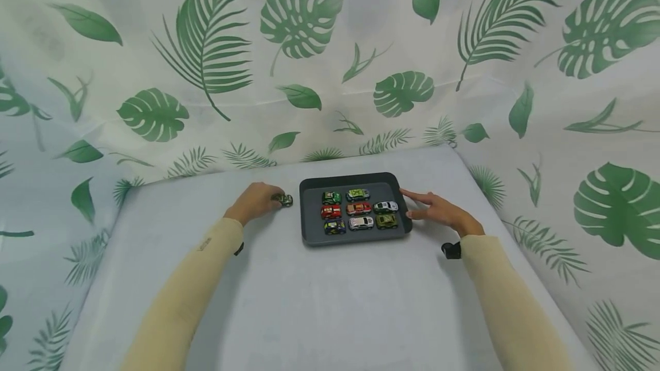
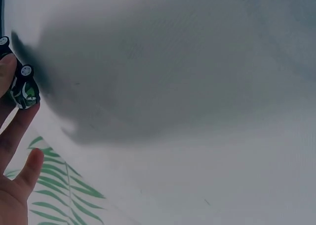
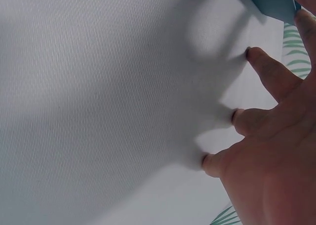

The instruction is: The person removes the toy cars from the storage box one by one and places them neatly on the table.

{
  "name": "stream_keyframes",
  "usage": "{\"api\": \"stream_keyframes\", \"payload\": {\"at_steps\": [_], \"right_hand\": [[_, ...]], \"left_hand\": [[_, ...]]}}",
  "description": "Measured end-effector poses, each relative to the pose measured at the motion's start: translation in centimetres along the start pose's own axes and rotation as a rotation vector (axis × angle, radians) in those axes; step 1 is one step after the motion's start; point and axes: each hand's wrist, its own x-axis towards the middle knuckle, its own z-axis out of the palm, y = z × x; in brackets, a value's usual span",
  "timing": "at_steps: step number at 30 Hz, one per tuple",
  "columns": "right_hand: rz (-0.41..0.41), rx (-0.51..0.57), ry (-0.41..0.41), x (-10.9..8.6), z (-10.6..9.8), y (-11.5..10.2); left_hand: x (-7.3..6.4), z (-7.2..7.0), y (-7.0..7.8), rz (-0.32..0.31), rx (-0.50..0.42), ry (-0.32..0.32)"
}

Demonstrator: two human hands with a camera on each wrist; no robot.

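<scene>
My left hand (image 1: 256, 201) pinches a small green camouflage toy car (image 1: 285, 200) just left of the dark grey tray. In the left wrist view the toy car (image 2: 24, 89) shows its wheels between thumb and fingers. The tray (image 1: 314, 239) holds several toy cars in rows, among them a green car (image 1: 332, 197), a red car (image 1: 331, 212), a white-and-black car (image 1: 385, 206) and an olive car (image 1: 387, 221). At the tray's right rim my right hand (image 1: 438, 210) rests with spread fingers touching the edge; the right wrist view shows other fingertips (image 3: 239, 120) on the tabletop.
The tray stands on a white-covered table (image 1: 330, 308). Behind and beside it hangs a white sheet with green leaf prints (image 1: 301, 19). Black wrist devices (image 1: 451, 251) sit under both sleeves.
</scene>
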Motion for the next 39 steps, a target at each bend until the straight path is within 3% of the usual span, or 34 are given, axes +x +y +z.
{"api": "stream_keyframes", "payload": {"at_steps": [9,20,25,30,36,39], "right_hand": [[0.011,0.005,0.003,0.1,0.4,0.2],[0.021,0.022,0.010,-0.1,0.3,0.4],[0.027,0.030,0.013,-0.1,0.4,0.5],[0.006,0.026,0.007,-0.2,0.4,0.5],[-0.003,0.008,0.019,-0.2,0.3,0.4],[-0.002,0.017,0.016,-0.2,0.4,0.4]], "left_hand": [[-0.1,0.8,0.2,0.019,0.016,0.012],[0.1,0.8,0.8,0.006,0.026,-0.003],[-0.2,0.9,0.7,0.029,0.041,0.012],[-0.4,0.4,0.3,-0.009,-0.038,0.077],[0.1,-1.7,0.2,-0.063,-0.137,0.205],[0.4,-2.6,0.4,-0.070,-0.150,0.204]]}}
